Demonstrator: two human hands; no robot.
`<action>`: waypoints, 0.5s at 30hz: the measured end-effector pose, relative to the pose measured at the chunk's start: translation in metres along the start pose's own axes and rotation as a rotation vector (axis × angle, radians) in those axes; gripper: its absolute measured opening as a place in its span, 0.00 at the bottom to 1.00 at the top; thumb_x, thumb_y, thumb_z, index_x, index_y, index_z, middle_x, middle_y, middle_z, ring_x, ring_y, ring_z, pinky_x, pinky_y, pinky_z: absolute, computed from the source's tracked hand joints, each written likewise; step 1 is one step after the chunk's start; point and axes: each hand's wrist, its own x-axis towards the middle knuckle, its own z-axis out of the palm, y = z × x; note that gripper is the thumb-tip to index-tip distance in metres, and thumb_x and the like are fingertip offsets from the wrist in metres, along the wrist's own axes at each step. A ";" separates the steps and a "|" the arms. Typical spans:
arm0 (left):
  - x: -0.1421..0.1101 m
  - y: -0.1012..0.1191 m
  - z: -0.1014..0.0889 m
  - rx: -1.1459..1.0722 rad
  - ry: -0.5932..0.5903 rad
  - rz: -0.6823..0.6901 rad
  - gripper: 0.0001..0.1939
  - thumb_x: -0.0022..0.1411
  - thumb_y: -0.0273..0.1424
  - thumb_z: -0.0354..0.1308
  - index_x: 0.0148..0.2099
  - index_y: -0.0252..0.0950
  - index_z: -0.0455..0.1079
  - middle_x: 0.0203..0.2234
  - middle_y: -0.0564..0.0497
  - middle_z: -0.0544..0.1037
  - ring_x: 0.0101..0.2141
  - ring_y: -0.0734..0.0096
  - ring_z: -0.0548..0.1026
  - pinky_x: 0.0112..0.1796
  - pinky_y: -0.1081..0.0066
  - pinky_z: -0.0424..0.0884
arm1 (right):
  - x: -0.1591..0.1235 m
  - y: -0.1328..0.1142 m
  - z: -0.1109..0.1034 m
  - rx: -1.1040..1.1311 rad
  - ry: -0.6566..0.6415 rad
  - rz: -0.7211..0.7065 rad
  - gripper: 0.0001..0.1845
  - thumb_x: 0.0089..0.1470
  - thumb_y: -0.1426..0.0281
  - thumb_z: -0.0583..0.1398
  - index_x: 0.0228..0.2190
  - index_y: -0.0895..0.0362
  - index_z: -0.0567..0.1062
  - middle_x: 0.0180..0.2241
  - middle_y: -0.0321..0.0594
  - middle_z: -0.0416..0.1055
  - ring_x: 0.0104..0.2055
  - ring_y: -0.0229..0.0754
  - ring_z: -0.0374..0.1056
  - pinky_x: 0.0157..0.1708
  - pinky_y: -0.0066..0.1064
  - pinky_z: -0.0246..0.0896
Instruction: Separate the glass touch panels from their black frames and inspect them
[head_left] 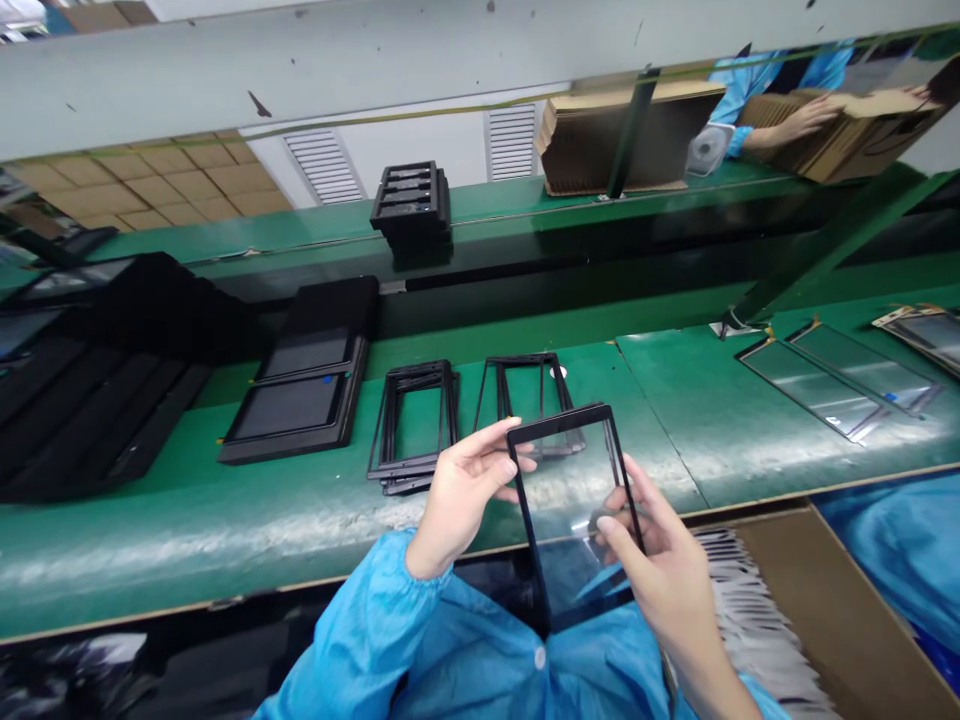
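both hands meet in the lower middle of the frame, coming up from blue sleeves (pixel 420 650) that fill the bottom edge. the left hand (pixel 461 495) is bent back at the wrist, fingers curled, with thumb and fingertips pinching the upper left edge of a glass panel (pixel 574 520) with a black border. the right hand (pixel 656 560) comes in from the lower right, its thumb lying on the face of the panel near the right edge and the fingers wrapped round behind; seen through the glass they are blurred, so how many touch it cannot be told. the panel is held upright and slightly tilted, above the near edge of the green bench (pixel 187 520).

just beyond it, in the middle of the frame, lie two stacks of black frames (pixel 416 425), the right one partly hidden by the panel. to the left sit dark trays (pixel 300 400). at the right edge, shiny film sheets (pixel 840 385) are cut off by the frame. at the lower right a cardboard box (pixel 847 620) holds pale sheets, hard to make out. in the upper right another person's hand (pixel 799 120) rests on cardboard.
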 end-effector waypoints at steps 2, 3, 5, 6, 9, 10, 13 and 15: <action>0.000 -0.001 0.000 -0.005 -0.005 -0.002 0.28 0.55 0.36 0.76 0.58 0.38 0.80 0.42 0.40 0.86 0.39 0.58 0.86 0.26 0.76 0.81 | 0.000 0.000 0.000 -0.006 0.003 -0.004 0.39 0.57 0.61 0.71 0.66 0.48 0.69 0.38 0.36 0.72 0.29 0.37 0.71 0.25 0.27 0.73; 0.000 -0.001 0.000 -0.008 -0.010 -0.003 0.28 0.56 0.36 0.76 0.58 0.38 0.80 0.43 0.40 0.86 0.40 0.57 0.86 0.26 0.76 0.82 | 0.000 0.000 0.000 -0.009 0.006 -0.007 0.38 0.57 0.61 0.71 0.66 0.48 0.70 0.38 0.36 0.72 0.29 0.37 0.71 0.25 0.27 0.73; 0.000 -0.002 0.000 -0.012 -0.016 -0.005 0.28 0.56 0.36 0.76 0.58 0.39 0.80 0.44 0.41 0.86 0.41 0.56 0.86 0.27 0.74 0.82 | -0.001 0.002 0.000 -0.023 0.012 -0.017 0.38 0.57 0.61 0.71 0.66 0.49 0.70 0.38 0.36 0.72 0.28 0.37 0.70 0.25 0.27 0.73; 0.000 -0.002 0.000 -0.014 -0.014 -0.005 0.27 0.56 0.36 0.76 0.58 0.39 0.80 0.44 0.41 0.86 0.41 0.55 0.86 0.27 0.74 0.82 | -0.002 0.004 0.000 -0.038 0.010 -0.024 0.38 0.58 0.61 0.70 0.66 0.48 0.69 0.38 0.37 0.72 0.28 0.37 0.70 0.25 0.28 0.73; 0.001 -0.001 0.001 -0.008 0.006 -0.014 0.27 0.55 0.35 0.76 0.57 0.39 0.80 0.45 0.41 0.86 0.41 0.54 0.87 0.26 0.75 0.82 | -0.001 0.008 -0.004 -0.174 -0.001 -0.108 0.35 0.61 0.61 0.67 0.68 0.46 0.67 0.40 0.39 0.72 0.32 0.40 0.72 0.28 0.31 0.75; 0.001 0.000 0.002 0.001 0.016 -0.017 0.27 0.55 0.35 0.76 0.57 0.38 0.80 0.43 0.42 0.86 0.40 0.54 0.87 0.26 0.75 0.82 | 0.000 0.008 -0.006 -0.258 0.018 -0.179 0.33 0.62 0.61 0.66 0.67 0.45 0.69 0.43 0.41 0.73 0.36 0.43 0.73 0.33 0.34 0.77; -0.004 0.001 0.003 0.068 0.013 -0.022 0.25 0.56 0.35 0.75 0.55 0.36 0.82 0.35 0.43 0.87 0.36 0.56 0.88 0.26 0.77 0.81 | 0.009 -0.006 -0.012 -0.457 0.128 -0.411 0.27 0.61 0.62 0.66 0.61 0.46 0.76 0.60 0.48 0.68 0.60 0.55 0.68 0.58 0.49 0.70; -0.009 0.001 0.002 0.133 -0.016 -0.018 0.23 0.57 0.34 0.75 0.54 0.35 0.83 0.32 0.44 0.87 0.35 0.57 0.88 0.26 0.77 0.80 | 0.019 -0.024 -0.016 -0.399 0.111 -0.405 0.26 0.63 0.61 0.64 0.61 0.46 0.75 0.64 0.47 0.68 0.64 0.56 0.67 0.63 0.51 0.65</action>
